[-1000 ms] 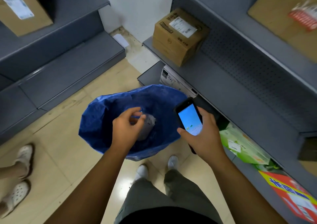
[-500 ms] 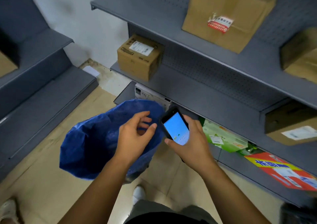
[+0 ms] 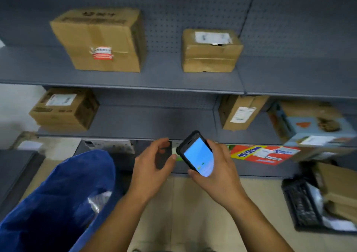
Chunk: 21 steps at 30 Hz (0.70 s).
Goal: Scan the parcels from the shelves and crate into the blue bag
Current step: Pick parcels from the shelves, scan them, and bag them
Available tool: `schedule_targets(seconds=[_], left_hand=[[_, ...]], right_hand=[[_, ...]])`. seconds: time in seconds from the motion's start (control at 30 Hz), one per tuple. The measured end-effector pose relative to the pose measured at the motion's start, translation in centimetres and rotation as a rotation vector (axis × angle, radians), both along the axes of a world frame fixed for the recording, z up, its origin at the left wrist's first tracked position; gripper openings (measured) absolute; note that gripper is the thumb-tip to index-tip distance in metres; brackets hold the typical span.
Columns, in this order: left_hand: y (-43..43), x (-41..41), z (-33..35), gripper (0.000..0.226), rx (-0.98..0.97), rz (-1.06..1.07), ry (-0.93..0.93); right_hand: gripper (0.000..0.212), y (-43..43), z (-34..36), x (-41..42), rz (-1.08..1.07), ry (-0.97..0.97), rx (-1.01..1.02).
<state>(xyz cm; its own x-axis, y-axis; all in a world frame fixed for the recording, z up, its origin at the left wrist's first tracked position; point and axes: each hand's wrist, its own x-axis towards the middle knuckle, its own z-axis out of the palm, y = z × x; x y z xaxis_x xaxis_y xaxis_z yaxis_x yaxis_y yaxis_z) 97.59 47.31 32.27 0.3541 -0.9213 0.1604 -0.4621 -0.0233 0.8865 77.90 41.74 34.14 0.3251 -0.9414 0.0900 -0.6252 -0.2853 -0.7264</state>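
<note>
My right hand (image 3: 216,172) grips a black handheld scanner (image 3: 197,153) whose blue screen faces me. My left hand (image 3: 152,166) hovers just left of it, empty, with fingers curled apart. The blue bag (image 3: 58,199) stands open at lower left with a grey parcel (image 3: 100,199) inside. Brown cardboard boxes sit on the grey shelves: a large one (image 3: 100,39) and a smaller one (image 3: 210,51) on the upper shelf, two more (image 3: 63,109) (image 3: 239,112) on the shelf below. A black crate (image 3: 307,207) holding boxes stands on the floor at right.
A light blue printed carton (image 3: 316,126) sits at the right of the middle shelf. A red and yellow packet (image 3: 264,153) lies on the bottom shelf (image 3: 212,166). Tan tiled floor (image 3: 185,213) runs between the bag and the crate.
My view has swung up and right from the bag to the shelves. My left hand has let go of the grey parcel into the bag and risen beside the scanner.
</note>
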Motion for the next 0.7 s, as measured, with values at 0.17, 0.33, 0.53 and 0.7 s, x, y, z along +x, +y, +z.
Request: schedule_targets(seconds=[0.17, 0.33, 0.53, 0.7], left_hand=[[-5.7, -11.0, -0.2, 0.047, 0.017, -0.184, -0.055], [-10.4, -22.5, 0.3, 0.047, 0.009, -0.409, -0.057], [-14.4, -33.2, -0.5, 0.050, 0.012, -0.624, -0.088], [-17.2, -39.0, -1.1, 0.048, 0.071, -0.799, -0.123]], right_hand=[[0.087, -2.4, 0.0, -12.0, -0.205, -0.007, -0.010], [0.088, -2.6, 0.2, -23.8, -0.398, -0.008, -0.016], [0.082, -1.2, -0.7, -35.0, -0.703, -0.012, 0.008], [0.086, -0.4, -1.5, -39.7, -0.881, -0.027, 0.048]])
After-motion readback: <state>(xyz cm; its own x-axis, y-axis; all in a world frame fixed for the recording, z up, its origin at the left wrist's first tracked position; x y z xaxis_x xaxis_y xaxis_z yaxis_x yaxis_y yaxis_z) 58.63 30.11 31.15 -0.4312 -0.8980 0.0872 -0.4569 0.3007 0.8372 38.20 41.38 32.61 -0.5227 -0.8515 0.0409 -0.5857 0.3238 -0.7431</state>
